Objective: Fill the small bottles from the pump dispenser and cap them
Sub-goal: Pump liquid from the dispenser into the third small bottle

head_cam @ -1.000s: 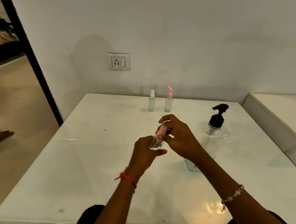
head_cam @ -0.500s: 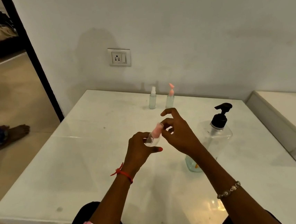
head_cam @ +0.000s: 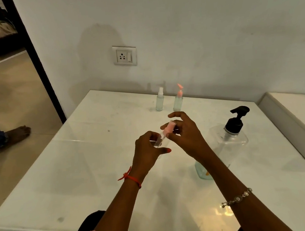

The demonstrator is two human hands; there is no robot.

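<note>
Above the middle of the white table (head_cam: 97, 167), my left hand (head_cam: 147, 151) grips a small clear bottle (head_cam: 160, 139), tilted up to the right. My right hand (head_cam: 185, 134) pinches the bottle's pink cap (head_cam: 169, 127) with thumb and fingers. The big clear pump dispenser (head_cam: 230, 143) with a black pump head stands just right of my right forearm, which hides part of it. At the table's far edge stand two small bottles, one with a white spray cap (head_cam: 159, 100) and one with a pink pump cap (head_cam: 178, 99).
A wall with a socket (head_cam: 124, 55) rises behind the table. A white ledge (head_cam: 297, 120) adjoins the table on the right. At the left, a doorway opens onto a floor where another person's bare foot (head_cam: 17, 133) stands.
Both hands with the small bottle have stayed near the same place; my right fingers have shifted on the pink cap. The person's foot at the left has stepped closer.
</note>
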